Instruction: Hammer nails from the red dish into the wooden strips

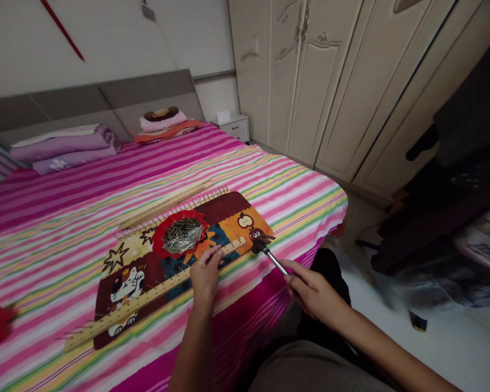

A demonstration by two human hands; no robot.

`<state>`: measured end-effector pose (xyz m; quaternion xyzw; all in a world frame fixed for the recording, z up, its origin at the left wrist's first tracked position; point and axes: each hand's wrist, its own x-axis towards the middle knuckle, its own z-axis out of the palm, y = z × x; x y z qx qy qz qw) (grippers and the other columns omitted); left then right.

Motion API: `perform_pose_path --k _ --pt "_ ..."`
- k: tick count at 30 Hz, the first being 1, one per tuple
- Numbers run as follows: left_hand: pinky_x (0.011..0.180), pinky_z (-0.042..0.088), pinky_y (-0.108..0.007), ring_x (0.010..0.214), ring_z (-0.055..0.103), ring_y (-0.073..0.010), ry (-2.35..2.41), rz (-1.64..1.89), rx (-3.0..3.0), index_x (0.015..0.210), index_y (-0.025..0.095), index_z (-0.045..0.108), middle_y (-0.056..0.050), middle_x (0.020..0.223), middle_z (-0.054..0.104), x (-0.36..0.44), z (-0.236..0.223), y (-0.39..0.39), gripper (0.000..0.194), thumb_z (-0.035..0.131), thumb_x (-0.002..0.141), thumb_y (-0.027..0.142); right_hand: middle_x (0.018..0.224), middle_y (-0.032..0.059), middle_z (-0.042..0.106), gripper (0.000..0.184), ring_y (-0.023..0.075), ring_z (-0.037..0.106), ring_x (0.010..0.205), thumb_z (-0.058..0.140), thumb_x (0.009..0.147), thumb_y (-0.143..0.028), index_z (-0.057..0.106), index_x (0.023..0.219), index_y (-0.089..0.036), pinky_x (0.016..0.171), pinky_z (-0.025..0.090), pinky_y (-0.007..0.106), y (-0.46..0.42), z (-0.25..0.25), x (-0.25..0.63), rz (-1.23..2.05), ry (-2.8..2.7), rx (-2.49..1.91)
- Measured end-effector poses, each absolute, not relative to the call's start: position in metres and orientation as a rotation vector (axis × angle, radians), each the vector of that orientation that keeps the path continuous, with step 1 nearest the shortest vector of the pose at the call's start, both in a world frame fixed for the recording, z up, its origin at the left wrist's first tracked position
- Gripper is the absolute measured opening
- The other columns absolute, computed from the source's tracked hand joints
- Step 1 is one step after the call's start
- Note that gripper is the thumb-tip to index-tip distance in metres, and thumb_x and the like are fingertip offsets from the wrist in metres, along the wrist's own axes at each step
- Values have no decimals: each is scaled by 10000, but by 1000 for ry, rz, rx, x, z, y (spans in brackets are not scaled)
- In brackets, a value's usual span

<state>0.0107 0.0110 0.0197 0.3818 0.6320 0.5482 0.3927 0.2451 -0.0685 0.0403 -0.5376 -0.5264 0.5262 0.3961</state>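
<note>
My left hand (206, 270) is closed in a pinch over a long wooden strip (147, 298) that lies slantwise on a patterned mat (228, 215) on the bed; what the fingertips hold is too small to see. My right hand (310, 291) grips the handle of a small hammer (265, 249), whose dark head rests near the strip's right end. Just behind the left hand sits a red dish (160, 239) heaped with thin metal nails (182, 235).
More wooden strips (163, 206), one with nails sticking up, lie behind the mat. The striped bedspread (65, 218) carries folded purple bedding (65, 147) and a pillow stack at the headboard. Cream wardrobes (330, 81) stand right; dark clutter fills the floor there.
</note>
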Motion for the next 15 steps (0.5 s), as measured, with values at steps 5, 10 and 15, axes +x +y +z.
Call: perform_pose_path --k 5,10,15 --pt "692 531 -316 663 625 -151 1715 1478 953 860 177 704 -44 804 695 26 -3 15 252 621 679 330 506 -72 433 454 76 349 378 476 858 -356 584 1253 -160 359 241 196 -69 39 246 1307 -1330 -1358" --pt "767 515 -323 774 640 -176 1882 1482 1214 886 213 703 -51 884 704 26 -17 19 258 578 739 383 509 -67 455 459 78 347 376 480 867 -336 573 1280 -159 369 280 196 -69 38 247 1303 -1336 -1372" --pt "829 483 -340 821 634 -190 2001 1486 1378 886 216 704 -49 860 703 24 -18 21 269 546 763 394 494 -70 447 455 77 344 374 482 868 -307 572 1285 -148 361 284 189 -70 36 247 1280 -1360 -1363"
